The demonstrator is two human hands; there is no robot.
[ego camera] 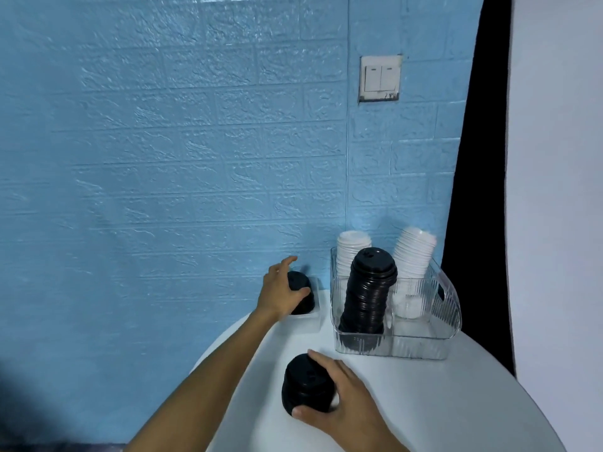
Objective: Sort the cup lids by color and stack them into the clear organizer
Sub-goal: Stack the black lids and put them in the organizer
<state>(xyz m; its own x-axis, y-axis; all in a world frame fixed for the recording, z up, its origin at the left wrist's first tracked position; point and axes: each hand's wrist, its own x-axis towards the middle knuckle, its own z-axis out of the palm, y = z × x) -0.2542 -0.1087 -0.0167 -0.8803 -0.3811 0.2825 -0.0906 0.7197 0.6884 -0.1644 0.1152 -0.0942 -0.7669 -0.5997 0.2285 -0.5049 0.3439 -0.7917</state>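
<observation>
Left hand [281, 292] grips a short stack of black plastic lids [301, 293] in a white tray [314, 313]; right hand [339, 391] grips another black lid stack [306, 383] on the round white table [424, 402], near the clear ribbed organizer [434, 324]

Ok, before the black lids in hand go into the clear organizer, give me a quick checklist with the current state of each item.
1. Right hand holds the near stack of black lids: ok, fingers and thumb curl round it.
2. Left hand holds the far black stack in the white tray: ok, though how firmly cannot be told.
3. Colors kept apart in the clear organizer: ok, the tall black stack stands in front, the white stacks behind.
4. Tall black stack upright: not ok, it leans.
5. Room on top for more lids: cannot tell.
</observation>
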